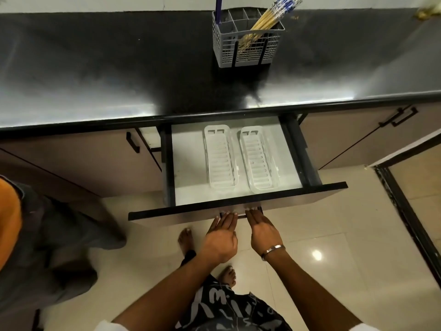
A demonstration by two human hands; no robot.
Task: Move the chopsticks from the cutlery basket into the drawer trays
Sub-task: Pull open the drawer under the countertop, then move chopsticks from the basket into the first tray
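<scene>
A grey cutlery basket (247, 43) stands on the black counter, far centre. A bundle of yellow chopsticks (274, 13) with blue-patterned tops leans in its right compartments. Below the counter a drawer (191, 161) is pulled out. Two white slotted trays lie side by side in it, the left tray (220, 157) and the right tray (259, 158), both bare. My left hand (220, 236) and my right hand (262, 232) reach under the drawer front, with fingertips curled on its dark handle (241, 215).
The black counter (119, 68) runs the full width. A blue handle (218, 8) stands in the basket's left corner. Another person in orange and grey stands at the left (35, 235). A dark door frame (410, 223) is at the right. My bare feet are on the tiled floor.
</scene>
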